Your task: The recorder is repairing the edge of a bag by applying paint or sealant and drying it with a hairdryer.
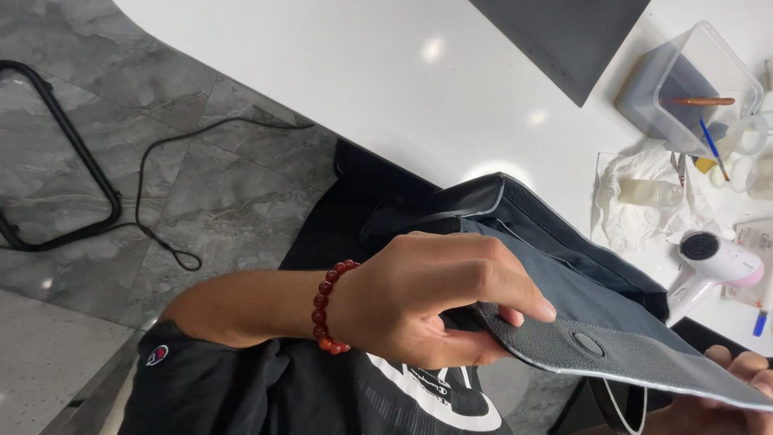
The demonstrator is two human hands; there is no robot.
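My left hand (435,298), with a red bead bracelet (328,306) on its wrist, pinches the flap of a grey leather bag (580,282) between thumb and fingers. The flap carries a round snap button (588,344). My right hand (737,383) shows only at the bottom right corner, its fingers gripping the far end of the same flap. The bag rests partly over the edge of a white table (362,80) and over my lap.
On the table at right: a clear plastic box (684,89) with brushes, crumpled white paper (644,201), a small bottle (648,192), a white and pink hair dryer (713,262). A dark sheet (564,36) lies at the back. A black cable (161,201) and metal frame (64,137) are on the grey floor.
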